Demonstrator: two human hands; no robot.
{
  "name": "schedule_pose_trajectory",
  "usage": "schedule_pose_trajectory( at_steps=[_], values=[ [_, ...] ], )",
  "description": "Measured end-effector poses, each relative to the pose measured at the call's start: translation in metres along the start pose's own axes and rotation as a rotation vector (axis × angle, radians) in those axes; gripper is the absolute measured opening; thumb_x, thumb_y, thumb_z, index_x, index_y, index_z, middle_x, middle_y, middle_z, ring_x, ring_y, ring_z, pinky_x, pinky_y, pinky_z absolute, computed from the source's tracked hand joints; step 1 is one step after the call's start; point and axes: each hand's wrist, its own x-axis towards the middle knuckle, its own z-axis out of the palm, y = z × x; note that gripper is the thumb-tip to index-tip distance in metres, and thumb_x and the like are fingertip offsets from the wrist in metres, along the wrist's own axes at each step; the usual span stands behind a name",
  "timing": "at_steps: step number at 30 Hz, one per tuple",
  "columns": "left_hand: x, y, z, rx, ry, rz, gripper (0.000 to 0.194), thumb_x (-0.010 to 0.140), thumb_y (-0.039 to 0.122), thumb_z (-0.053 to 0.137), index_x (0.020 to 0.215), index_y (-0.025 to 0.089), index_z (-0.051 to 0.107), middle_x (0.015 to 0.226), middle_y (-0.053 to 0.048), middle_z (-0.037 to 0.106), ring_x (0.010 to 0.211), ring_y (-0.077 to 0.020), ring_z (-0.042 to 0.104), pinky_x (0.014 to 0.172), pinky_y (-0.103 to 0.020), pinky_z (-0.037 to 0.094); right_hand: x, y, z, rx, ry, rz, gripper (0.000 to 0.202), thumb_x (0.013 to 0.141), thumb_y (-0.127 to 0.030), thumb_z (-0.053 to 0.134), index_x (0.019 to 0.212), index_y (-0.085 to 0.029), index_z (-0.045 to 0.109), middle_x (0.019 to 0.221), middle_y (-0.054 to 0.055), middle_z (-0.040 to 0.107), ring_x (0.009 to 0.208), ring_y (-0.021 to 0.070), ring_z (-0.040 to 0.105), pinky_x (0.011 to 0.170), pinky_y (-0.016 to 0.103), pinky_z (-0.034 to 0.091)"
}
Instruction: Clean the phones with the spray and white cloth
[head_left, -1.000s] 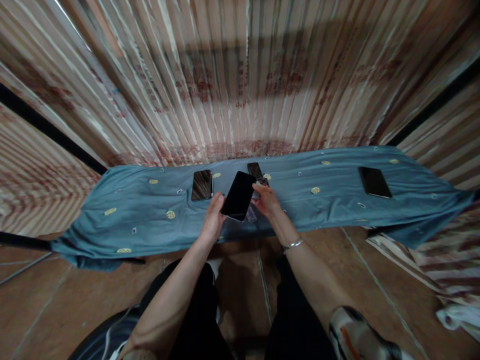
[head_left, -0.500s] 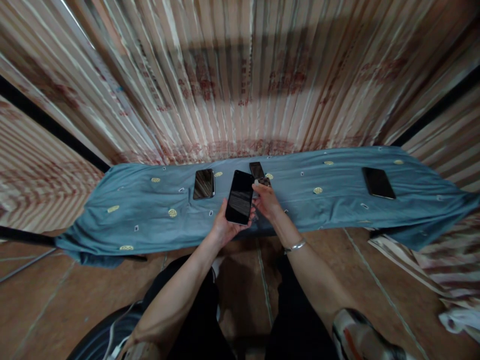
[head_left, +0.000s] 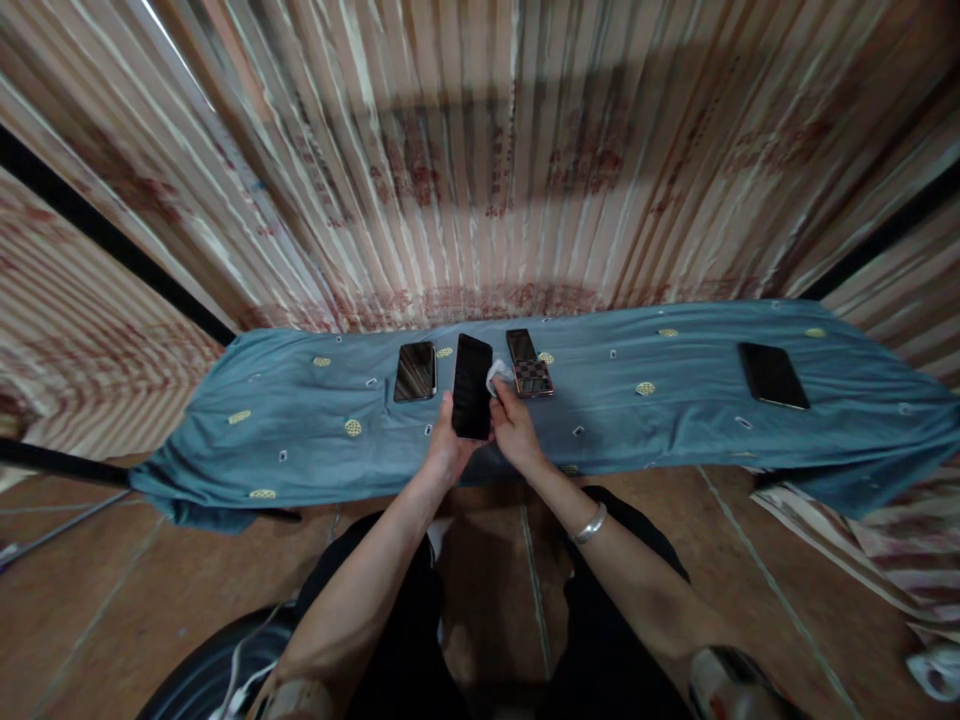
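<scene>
My left hand (head_left: 450, 447) is wrapped round the lower part of a black smartphone (head_left: 472, 388), held upright and tilted above the cloth, its dark face towards me. A crumpled whitish wipe (head_left: 498, 374) is pinched in my right hand (head_left: 514, 425), against the phone's right edge. Behind that hand lies a small phone with a checkered lower half (head_left: 531, 375). To the left of the held phone, another dark phone (head_left: 415, 371) rests flat on the cloth.
A blue patterned cloth (head_left: 600, 430) covers the long narrow bench. Towards its right end lies a black phone or tablet (head_left: 772, 375). Striped curtains (head_left: 465, 150) hang behind and at both sides. Dark poles (head_left: 112, 235) slant at the edges. A black round seat (head_left: 217, 660) stands lower left.
My left hand has turned the phone so its right edge faces the wipe. My right hand has shifted left and lower along that edge, uncovering the checkered phone. The view has shifted slightly.
</scene>
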Motion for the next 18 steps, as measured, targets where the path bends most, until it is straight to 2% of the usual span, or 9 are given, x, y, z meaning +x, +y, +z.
schedule_pose_trajectory(
  at_steps=[2,4,6,12,15,18],
  values=[
    [0.0,-0.001,0.001,-0.023,0.036,0.032,0.046,0.102,0.04,0.035,0.121,0.012,0.066,0.099,-0.01,0.077,0.095,-0.0215,0.072,0.09,-0.035,0.056,-0.008,-0.001,0.002,-0.165,-0.046,-0.091,0.049,0.094,-0.033,0.043,0.14,-0.019,0.054,0.145,0.011,0.056,0.137,0.0253,0.05,0.115,0.047,0.041],
    [0.001,-0.001,0.002,-0.04,0.068,0.052,0.044,0.101,0.039,0.038,0.121,0.012,0.066,0.105,-0.01,0.076,0.107,-0.0215,0.07,0.098,-0.033,0.053,-0.016,-0.003,0.005,-0.28,-0.091,-0.12,0.054,0.096,-0.031,0.04,0.148,-0.018,0.046,0.154,0.012,0.046,0.146,0.0249,0.038,0.12,0.048,0.033],
    [0.001,-0.001,0.002,-0.054,0.104,0.066,0.041,0.101,0.038,0.04,0.118,0.013,0.068,0.107,-0.009,0.076,0.113,-0.021,0.068,0.101,-0.032,0.051,-0.024,-0.006,0.008,-0.352,-0.12,-0.148,0.054,0.097,-0.029,0.039,0.15,-0.018,0.043,0.157,0.012,0.041,0.149,0.0249,0.033,0.122,0.05,0.03],
    [0.006,-0.002,0.001,-0.047,0.174,0.169,0.035,0.101,0.029,0.038,0.107,0.013,0.069,0.108,-0.008,0.076,0.118,-0.0173,0.065,0.107,-0.027,0.046,-0.039,-0.019,0.012,-0.471,-0.198,-0.357,0.048,0.101,-0.028,0.036,0.147,-0.019,0.048,0.155,0.012,0.046,0.147,0.0241,0.037,0.123,0.052,0.027],
    [0.009,-0.008,-0.002,0.03,0.159,0.212,0.038,0.101,0.03,0.037,0.115,0.012,0.067,0.119,-0.01,0.073,0.124,-0.0179,0.062,0.11,-0.028,0.044,-0.034,-0.021,0.007,-0.459,-0.202,-0.421,0.046,0.102,-0.03,0.035,0.142,-0.017,0.053,0.152,0.014,0.049,0.145,0.024,0.04,0.121,0.05,0.033],
    [0.009,-0.019,-0.005,0.128,0.115,0.176,0.042,0.101,0.035,0.04,0.126,0.012,0.063,0.132,-0.014,0.067,0.129,-0.0225,0.058,0.108,-0.031,0.047,-0.017,-0.018,-0.006,-0.434,-0.164,-0.43,0.047,0.103,-0.03,0.032,0.142,-0.016,0.053,0.15,0.014,0.051,0.143,0.0232,0.043,0.12,0.047,0.036]
  ],
)
